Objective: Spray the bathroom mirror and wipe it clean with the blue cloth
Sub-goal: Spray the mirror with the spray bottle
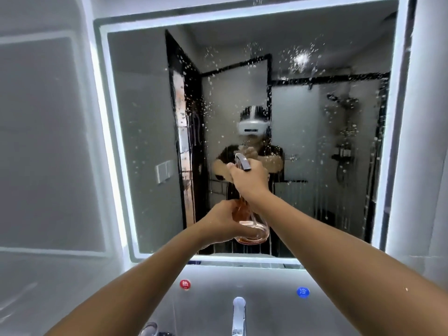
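Observation:
The bathroom mirror (150, 117) fills the wall ahead, framed by a lit white border. Droplets and runs of spray speckle its upper middle and right side. I hold a clear spray bottle (254, 231) with orange liquid up in front of the glass. My right hand (249, 179) grips its neck and grey trigger head, which points at the mirror. My left hand (224, 220) holds the round body from the left and below. The blue cloth is not in view.
Below the mirror is a white basin (278, 316) with a chrome tap (238, 314), a red hot mark (185, 284) and a blue cold mark (303, 292). A pale cabinet door (43, 141) stands on the left, a white wall (421, 166) on the right.

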### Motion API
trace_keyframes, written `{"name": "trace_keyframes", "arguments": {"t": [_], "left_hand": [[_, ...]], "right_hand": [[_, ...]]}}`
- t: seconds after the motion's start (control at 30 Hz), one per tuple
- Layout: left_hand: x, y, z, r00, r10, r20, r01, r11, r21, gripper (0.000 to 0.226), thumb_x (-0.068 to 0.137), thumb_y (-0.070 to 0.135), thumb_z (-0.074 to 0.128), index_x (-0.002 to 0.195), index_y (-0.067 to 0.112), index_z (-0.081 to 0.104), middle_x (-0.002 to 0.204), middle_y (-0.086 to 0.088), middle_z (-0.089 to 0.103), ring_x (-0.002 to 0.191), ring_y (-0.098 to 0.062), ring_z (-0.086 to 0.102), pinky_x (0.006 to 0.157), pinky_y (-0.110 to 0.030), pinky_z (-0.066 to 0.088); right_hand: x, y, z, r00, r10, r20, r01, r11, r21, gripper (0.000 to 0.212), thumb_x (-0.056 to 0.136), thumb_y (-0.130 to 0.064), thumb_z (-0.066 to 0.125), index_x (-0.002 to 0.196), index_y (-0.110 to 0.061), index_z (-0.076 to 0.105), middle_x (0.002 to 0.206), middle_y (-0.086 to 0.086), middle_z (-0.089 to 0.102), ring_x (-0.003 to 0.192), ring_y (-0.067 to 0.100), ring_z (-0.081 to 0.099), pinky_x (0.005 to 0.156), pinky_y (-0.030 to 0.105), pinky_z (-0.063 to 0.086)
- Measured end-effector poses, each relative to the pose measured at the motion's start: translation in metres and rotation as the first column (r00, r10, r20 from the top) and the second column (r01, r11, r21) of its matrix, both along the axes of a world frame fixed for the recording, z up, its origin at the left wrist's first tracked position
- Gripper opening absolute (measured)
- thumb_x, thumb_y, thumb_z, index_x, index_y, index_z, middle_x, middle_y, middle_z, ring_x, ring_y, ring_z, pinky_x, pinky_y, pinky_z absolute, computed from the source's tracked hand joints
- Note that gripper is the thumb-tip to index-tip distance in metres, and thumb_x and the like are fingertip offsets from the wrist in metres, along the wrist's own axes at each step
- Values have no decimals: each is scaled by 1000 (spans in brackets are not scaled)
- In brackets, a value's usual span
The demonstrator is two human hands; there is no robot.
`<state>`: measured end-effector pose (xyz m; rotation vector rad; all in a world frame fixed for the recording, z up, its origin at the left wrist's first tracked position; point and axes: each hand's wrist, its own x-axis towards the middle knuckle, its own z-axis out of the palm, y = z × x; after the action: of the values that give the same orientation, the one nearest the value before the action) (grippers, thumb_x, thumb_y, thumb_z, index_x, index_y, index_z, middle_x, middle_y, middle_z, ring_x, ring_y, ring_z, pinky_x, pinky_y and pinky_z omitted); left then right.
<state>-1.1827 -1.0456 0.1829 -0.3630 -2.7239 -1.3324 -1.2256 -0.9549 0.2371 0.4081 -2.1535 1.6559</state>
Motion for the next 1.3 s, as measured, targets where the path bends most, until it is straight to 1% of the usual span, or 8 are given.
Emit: {"name": "trace_keyframes", "arguments": {"t": [0.07,0.23,0.43,0.6,0.77,0.93,1.13,1.3], "left_hand": [[3,-9,0,1000,-12,-2,12,1000,-14,56,70,22,84,120,15,59,113,-2,69,107,-18,65,98,-41,52],[7,-25,-3,1000,-24,-2,24,1000,-3,58,70,21,83,122,15,58,114,0,68,108,-16,64,99,-39,51],[12,-40,-5,999,-33,-8,33,999,-18,52,72,22,83,118,16,58,112,1,68,105,-14,64,98,-36,52],[16,-58,-5,1000,-25,-10,25,1000,-7,47,73,22,82,114,17,59,107,0,68,101,-15,65,95,-34,53],[18,-80,-7,1000,-10,-28,10,1000,4,48,71,20,83,113,17,61,107,-1,69,102,-16,65,95,-36,53],[21,-101,-9,999,-17,-28,17,1000,5,58,63,28,85,115,16,61,108,-1,70,103,-17,66,96,-39,53],[22,-120,-13,999,-16,-29,17,1000,22,79,47,39,81,120,18,60,112,3,70,106,-15,66,99,-41,51],[23,-135,-15,1000,11,-18,-11,1000,-9,59,62,26,84,116,15,61,108,-1,70,103,-18,66,98,-42,52]], "right_hand": [[4,-9,0,1000,-17,-1,17,1000,-14,21,92,-29,60,91,-10,70,71,3,62,74,24,59,74,38,50],[5,-29,-4,992,-122,21,123,991,-45,31,86,-35,67,66,-13,59,80,7,67,78,26,64,73,37,55],[7,-42,-7,993,-112,38,113,992,-52,31,89,-36,65,71,-12,63,79,7,67,66,19,60,56,27,46],[13,-56,-5,996,-78,41,79,997,-26,31,90,-32,65,69,-11,59,62,-2,55,52,10,48,46,23,36],[14,-77,-6,999,-35,28,37,998,-60,32,89,-28,65,64,-12,55,60,0,53,55,14,48,50,26,39],[17,-97,-8,999,-29,41,32,997,-67,30,90,-35,64,80,-7,61,71,2,60,60,15,53,51,25,40],[14,-124,-12,995,-92,37,95,993,-70,39,87,-43,67,63,-15,53,69,2,60,61,18,53,63,32,47],[12,-136,-15,998,-52,29,55,994,-91,32,88,-34,67,64,-14,58,64,0,59,62,18,55,62,32,45]]}}
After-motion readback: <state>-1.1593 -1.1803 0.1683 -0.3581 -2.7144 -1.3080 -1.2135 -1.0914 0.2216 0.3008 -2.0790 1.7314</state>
